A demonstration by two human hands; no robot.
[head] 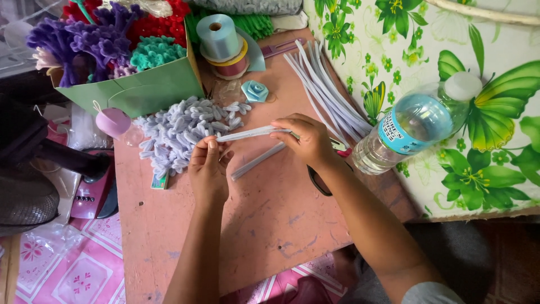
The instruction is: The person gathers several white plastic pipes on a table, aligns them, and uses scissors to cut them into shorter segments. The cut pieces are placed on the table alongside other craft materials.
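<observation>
The person's two hands meet over a pink board (270, 225) and share a bundle of pale lilac pipe cleaners (253, 133) that runs almost level between them. The left hand (208, 169) pinches the bundle's left end between thumb and fingertips, with the palm turned toward the body; the right hand (306, 141) closes its fingers over the right end from above. The bundle is thus gripped at both ends and held just above the board, its middle stretch bare between the hands. A second short pale stick (259, 160) lies slanted on the board right below the held bundle, between the two wrists. Just left of the left hand sits a heap of folded lilac pipe-cleaner pieces (180, 132), close to the knuckles. Behind the right hand, a fan of long white pipe cleaners (323, 90) spreads toward the far edge. Black scissor handles (320, 180) peek out under the right wrist. A clear water bottle (416, 124) lies on its side on the floral cloth to the right. A green paper bag (140, 90) with coloured fuzzy flowers stands at the far left, beside ribbon spools (222, 42) and a small blue ribbon rose (255, 91).
</observation>
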